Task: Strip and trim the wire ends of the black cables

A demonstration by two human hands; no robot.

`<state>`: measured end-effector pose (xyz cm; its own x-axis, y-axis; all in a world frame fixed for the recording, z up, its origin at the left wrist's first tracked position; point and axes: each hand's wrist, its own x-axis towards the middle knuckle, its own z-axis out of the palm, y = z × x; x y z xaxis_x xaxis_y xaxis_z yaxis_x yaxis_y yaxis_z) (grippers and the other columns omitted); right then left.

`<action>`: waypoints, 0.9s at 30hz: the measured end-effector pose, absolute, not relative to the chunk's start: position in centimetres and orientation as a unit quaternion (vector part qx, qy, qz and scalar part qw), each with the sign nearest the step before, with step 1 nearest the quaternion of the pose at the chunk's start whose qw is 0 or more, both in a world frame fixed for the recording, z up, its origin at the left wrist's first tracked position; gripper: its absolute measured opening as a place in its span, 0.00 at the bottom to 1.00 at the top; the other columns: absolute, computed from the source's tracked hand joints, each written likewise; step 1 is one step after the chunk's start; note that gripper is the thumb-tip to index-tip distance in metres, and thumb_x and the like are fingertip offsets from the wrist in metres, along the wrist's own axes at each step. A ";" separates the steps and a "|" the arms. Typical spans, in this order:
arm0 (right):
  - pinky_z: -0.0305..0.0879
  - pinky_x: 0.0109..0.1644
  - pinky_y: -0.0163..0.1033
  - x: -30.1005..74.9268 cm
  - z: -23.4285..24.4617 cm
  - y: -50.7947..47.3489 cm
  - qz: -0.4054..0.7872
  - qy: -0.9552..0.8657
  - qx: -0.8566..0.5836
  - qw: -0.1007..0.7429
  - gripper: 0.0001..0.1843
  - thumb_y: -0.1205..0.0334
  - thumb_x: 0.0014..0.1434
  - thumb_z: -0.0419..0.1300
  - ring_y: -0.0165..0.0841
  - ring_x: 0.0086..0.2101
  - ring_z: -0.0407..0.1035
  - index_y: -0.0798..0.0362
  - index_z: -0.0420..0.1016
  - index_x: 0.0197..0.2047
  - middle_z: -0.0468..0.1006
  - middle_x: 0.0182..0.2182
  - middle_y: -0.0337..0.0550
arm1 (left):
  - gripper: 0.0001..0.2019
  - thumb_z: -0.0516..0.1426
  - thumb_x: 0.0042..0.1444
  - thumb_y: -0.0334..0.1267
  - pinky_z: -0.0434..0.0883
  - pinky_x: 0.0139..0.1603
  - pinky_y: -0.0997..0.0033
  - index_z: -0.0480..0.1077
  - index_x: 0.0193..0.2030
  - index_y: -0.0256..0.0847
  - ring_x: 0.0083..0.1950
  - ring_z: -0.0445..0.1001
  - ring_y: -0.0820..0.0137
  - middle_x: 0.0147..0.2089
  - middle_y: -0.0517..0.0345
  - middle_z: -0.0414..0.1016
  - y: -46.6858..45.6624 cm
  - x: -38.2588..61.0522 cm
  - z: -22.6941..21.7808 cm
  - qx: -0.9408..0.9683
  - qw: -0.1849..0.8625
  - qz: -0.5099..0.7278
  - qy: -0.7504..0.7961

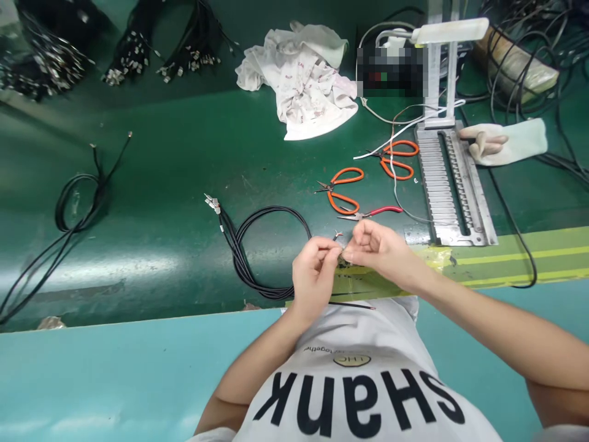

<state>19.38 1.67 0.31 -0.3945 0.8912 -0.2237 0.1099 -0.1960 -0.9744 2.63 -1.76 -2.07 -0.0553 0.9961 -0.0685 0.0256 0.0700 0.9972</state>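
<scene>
My left hand (pixel 315 276) and my right hand (pixel 377 248) meet above the green workbench (pixel 156 129), their fingertips pinched together on a thin black wire (pixel 352 304). Its stripped end (pixel 338 235) sticks up just past my fingers, and the exact grip is partly hidden. Left of my hands lies a coiled bundle of black cable (pixel 271 215) ending in metal terminals (pixel 212 204). Red-handled needle-nose pliers (pixel 372 213) lie just beyond my right hand, and orange-handled pliers (pixel 343 190) lie next to them.
Second orange-handled pliers (pixel 399 159) lie beside a slotted metal jig (pixel 448 184). A white glove (pixel 506 141) rests on the jig. Further off are a crumpled cloth (pixel 299 80), a black cable coil (pixel 78 209), and terminated cable bundles (pixel 133 58). Yellow tape (pixel 515 264) runs along the bench.
</scene>
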 end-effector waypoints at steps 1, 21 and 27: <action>0.68 0.38 0.41 19.5 0.1 1.6 0.562 -0.603 -0.463 0.325 0.12 0.59 0.60 0.64 0.34 0.33 0.74 0.48 0.61 0.37 0.80 0.32 0.38 | 0.08 0.61 0.63 0.42 0.61 0.26 0.76 0.70 0.38 0.39 0.25 0.64 0.78 0.28 0.62 0.68 -1.5 2.4 -2.0 0.435 0.548 0.483 0.526; 0.70 0.38 0.41 20.1 0.0 1.8 0.656 -0.529 -0.456 0.288 0.20 0.58 0.58 0.67 0.35 0.33 0.76 0.47 0.55 0.36 0.81 0.32 0.38 | 0.10 0.62 0.61 0.42 0.58 0.24 0.79 0.70 0.37 0.38 0.23 0.63 0.80 0.27 0.64 0.67 -1.6 3.0 -2.1 0.396 0.589 0.469 0.525; 0.64 0.46 0.43 20.6 -0.9 1.6 0.110 -0.885 -0.337 0.304 0.05 0.68 0.66 0.60 0.37 0.48 0.75 0.49 0.70 0.41 0.83 0.48 0.40 | 0.12 0.66 0.56 0.40 0.54 0.23 0.79 0.67 0.35 0.36 0.20 0.59 0.83 0.26 0.65 0.66 0.0 1.9 -2.0 0.280 0.709 0.465 0.451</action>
